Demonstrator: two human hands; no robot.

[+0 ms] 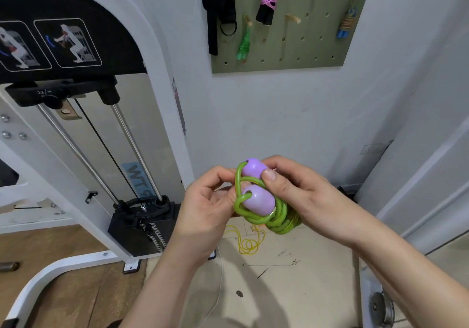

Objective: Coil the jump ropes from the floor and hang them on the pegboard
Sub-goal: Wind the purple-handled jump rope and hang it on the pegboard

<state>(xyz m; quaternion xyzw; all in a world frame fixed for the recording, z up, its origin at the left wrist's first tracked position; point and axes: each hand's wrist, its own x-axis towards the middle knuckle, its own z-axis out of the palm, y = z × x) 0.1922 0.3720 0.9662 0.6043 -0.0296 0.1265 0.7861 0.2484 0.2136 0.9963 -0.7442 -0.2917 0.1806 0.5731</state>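
**Green rope nearly ready to hang**

A pale wall holds a flat green pegboard with wooden pegs (291,45), and a few bundled ropes hang there already. Below it, in front of the person, both hands grasp a shiny green plastic jump rope with two round purple handles (258,199). The left hand (205,208) pinches the loops. The right hand (297,193) wraps the bundle, thumb on the top handle. The rope looks light, springy and a bit slippery, so the coils may pop open. Holding it tight by the middle wraps seems best. A thin yellow rope (247,242) lies on the floor.
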